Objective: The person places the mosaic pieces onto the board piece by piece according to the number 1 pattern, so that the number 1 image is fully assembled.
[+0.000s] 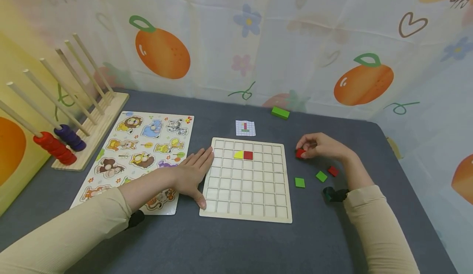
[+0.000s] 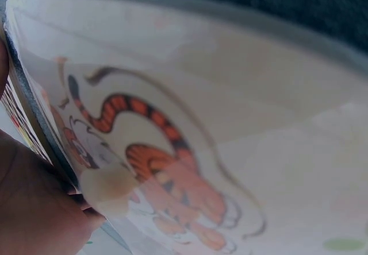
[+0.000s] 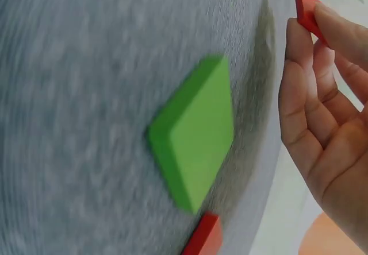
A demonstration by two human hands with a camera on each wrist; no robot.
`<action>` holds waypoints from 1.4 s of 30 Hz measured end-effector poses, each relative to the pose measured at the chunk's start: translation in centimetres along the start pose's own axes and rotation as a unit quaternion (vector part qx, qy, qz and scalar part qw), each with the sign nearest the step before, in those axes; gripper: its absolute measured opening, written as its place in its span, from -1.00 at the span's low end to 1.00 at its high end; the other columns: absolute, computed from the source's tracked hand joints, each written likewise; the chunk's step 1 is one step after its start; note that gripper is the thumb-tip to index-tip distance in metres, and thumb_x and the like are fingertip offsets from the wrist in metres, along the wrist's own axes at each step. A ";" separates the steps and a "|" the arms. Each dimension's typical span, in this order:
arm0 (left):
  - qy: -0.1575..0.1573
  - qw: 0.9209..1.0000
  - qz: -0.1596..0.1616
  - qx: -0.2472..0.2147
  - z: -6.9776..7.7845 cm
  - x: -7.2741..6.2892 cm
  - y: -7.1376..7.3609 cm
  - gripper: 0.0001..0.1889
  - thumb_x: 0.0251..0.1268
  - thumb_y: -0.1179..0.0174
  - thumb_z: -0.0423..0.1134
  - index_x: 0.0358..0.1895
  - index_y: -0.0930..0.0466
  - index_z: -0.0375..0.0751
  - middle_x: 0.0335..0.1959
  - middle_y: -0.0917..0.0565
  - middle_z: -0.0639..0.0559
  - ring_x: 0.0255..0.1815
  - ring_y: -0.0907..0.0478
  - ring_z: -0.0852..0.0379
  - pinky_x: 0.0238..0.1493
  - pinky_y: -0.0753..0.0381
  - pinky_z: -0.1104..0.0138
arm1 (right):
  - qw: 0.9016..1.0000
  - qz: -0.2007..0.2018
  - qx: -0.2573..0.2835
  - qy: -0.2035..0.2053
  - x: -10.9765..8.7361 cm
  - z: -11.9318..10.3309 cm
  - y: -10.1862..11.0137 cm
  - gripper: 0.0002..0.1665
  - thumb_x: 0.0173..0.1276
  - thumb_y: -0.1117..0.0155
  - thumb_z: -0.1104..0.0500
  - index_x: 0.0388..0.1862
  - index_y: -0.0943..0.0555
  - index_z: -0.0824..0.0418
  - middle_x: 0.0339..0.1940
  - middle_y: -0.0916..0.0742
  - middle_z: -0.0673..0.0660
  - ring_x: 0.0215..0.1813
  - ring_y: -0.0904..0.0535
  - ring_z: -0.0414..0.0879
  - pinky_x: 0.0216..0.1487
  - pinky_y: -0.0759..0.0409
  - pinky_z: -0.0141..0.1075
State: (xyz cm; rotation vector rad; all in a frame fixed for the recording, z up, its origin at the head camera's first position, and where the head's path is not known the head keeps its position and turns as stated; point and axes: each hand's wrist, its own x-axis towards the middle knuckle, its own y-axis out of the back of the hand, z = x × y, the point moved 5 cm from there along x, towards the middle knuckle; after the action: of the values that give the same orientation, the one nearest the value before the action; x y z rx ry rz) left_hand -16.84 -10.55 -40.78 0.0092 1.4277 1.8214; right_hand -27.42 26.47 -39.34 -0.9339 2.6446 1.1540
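Right hand [image 1: 325, 147] pinches red tile [image 1: 300, 154], just right of board [image 1: 245, 196]. Left hand [image 1: 192, 175]: fingers straight, released, touching board's left edge. On board: yellow piece [image 1: 238, 154] beside red square [image 1: 248, 155]. On desk [image 1: 166, 245]: two green tiles [image 1: 299, 182], another red one [image 1: 333, 171].

Dark table [image 1: 244, 245], gridded board [image 1: 245, 184], animal puzzle [image 1: 144, 140], peg rack [image 1: 97, 132], pattern card [image 1: 245, 128], loose tiles [image 1: 299, 182]

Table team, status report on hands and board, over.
Left hand touching grid board. Right hand pinching red tile, off the board. Nothing visible between tile and board.
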 end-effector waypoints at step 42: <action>0.003 1.000 -0.002 0.001 -0.1 0.1 -0.1 0.49 -0.17 -0.43 0.38 0.58 0.41 -0.38 0.62 0.47 -0.28 0.65 0.48 -0.31 0.61 0.27 -0.19 | 0.997 0.054 0.020 0.059 3.7 -8.3 -5.1 -0.76 0.31 -0.33 0.24 -0.05 -0.71 0.09 -0.16 -0.73 0.11 -0.17 -0.72 -0.12 -0.08 -0.62 -0.25</action>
State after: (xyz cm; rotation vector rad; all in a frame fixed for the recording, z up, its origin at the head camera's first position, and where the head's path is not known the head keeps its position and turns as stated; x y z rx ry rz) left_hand -16.92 -10.60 -40.96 0.0017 1.4332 1.8190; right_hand -26.30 16.14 -37.90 -0.8882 2.8329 1.0941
